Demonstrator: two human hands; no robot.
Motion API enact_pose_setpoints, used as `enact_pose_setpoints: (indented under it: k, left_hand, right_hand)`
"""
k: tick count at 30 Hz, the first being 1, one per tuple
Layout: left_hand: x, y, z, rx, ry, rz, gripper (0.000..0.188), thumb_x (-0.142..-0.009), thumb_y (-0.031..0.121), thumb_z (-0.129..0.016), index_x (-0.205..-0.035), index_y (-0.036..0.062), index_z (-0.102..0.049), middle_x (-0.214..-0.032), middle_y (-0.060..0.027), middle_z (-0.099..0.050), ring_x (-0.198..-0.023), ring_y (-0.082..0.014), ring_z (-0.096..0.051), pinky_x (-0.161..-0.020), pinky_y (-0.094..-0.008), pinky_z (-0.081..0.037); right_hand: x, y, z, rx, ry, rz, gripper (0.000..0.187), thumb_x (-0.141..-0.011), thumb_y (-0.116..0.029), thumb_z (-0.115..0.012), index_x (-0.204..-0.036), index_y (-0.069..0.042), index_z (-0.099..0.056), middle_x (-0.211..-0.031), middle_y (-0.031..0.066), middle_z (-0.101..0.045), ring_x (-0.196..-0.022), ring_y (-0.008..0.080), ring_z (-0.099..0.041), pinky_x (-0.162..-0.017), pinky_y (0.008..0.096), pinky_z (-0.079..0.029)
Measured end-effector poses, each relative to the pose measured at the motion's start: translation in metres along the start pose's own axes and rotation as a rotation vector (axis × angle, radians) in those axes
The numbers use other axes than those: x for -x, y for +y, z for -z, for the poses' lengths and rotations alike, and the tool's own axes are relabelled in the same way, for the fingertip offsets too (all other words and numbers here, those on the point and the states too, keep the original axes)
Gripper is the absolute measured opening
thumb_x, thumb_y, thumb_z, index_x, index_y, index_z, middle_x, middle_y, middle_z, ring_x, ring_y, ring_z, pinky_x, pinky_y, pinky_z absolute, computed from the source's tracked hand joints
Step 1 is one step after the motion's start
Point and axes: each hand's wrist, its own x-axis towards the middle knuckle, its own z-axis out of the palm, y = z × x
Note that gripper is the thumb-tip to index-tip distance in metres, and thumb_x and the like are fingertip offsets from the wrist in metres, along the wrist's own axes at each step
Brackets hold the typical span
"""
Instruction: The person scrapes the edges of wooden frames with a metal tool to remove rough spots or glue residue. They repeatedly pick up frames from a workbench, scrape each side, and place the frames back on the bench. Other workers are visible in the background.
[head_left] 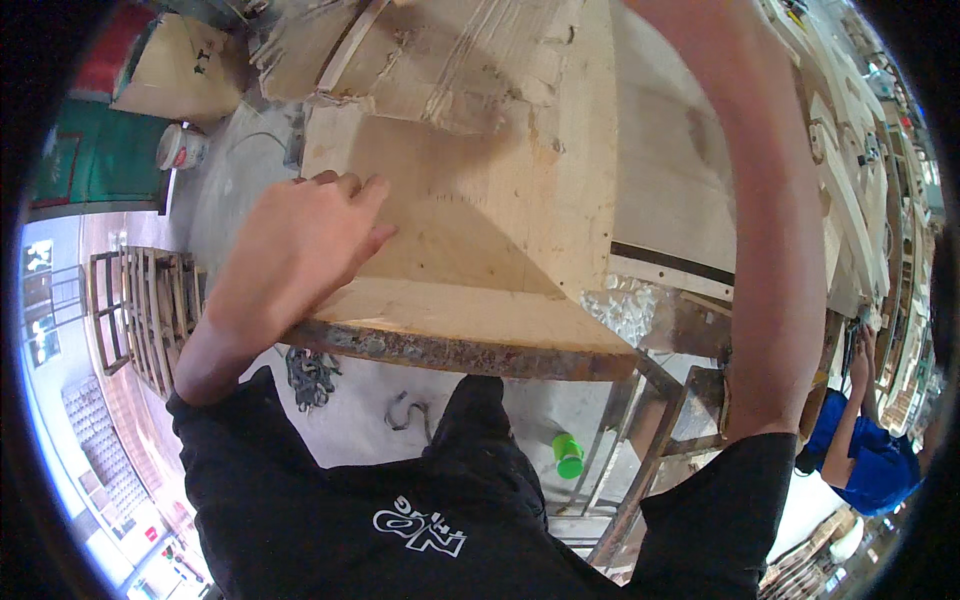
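Note:
My left hand (315, 225) hovers at or just over the left side of a pale wooden panel (450, 245), its fingers bent and the thumb apart from them. Nothing shows in its grip, and I cannot tell whether the fingertips touch the wood. My right forearm (775, 230) reaches up and away past the right side of the panel; the hand itself lies beyond the top edge of the picture. Closest to me runs the worn, stained edge of a wooden worktop (470, 352). Torn cardboard (430, 60) lies across the far part of the panel.
Below the worktop are a rusty metal frame (640, 470) and a bright green bottle (568, 455). Stacked wooden parts (850, 190) stand at right, near a person in blue (865, 455). Leftward are a cardboard box (185, 70), a white bucket (183, 147) and wooden racks (150, 310).

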Motion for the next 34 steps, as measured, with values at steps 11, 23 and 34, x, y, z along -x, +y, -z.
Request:
enact_pose_setpoints:
  k: [11,23,34]
  left_hand:
    - [0.01,0.003,0.0,-0.016,0.044,0.008,0.032,-0.09,0.036,-0.058,-0.096,0.0049,-0.057,-0.086,-0.0142,-0.065,-0.079,-0.0349,-0.064,-0.068,-0.0442,-0.051]
    - [-0.001,0.012,0.001,-0.078,-0.038,-0.001,0.035,-0.089,0.036,-0.061,-0.098,0.0023,-0.057,-0.085,-0.0196,-0.066,-0.083,-0.0375,-0.065,-0.071,-0.0459,-0.052]
    - [-0.007,0.012,0.001,-0.108,0.479,0.042,0.044,-0.092,0.049,-0.046,-0.11,0.0129,-0.063,-0.101,-0.0223,-0.065,-0.101,-0.0373,-0.062,-0.089,-0.0473,-0.049]
  right_hand:
    - [0.084,-0.017,-0.002,-0.307,-0.573,0.137,0.012,-0.078,-0.018,-0.058,-0.083,-0.009,-0.065,-0.084,0.0135,-0.067,-0.092,0.0305,-0.064,-0.084,0.0472,-0.048]
    - [0.248,0.027,0.063,0.067,-0.359,-0.441,0.046,-0.082,-0.01,-0.062,-0.127,-0.01,-0.054,-0.103,0.0152,-0.064,-0.102,0.0341,-0.055,-0.091,0.0488,-0.04]
    - [0.547,-0.224,0.222,-0.381,-0.487,-1.615,0.029,-0.086,-0.03,-0.067,-0.077,-0.004,-0.061,-0.07,0.0176,-0.065,-0.07,0.0337,-0.064,-0.071,0.0468,-0.048]
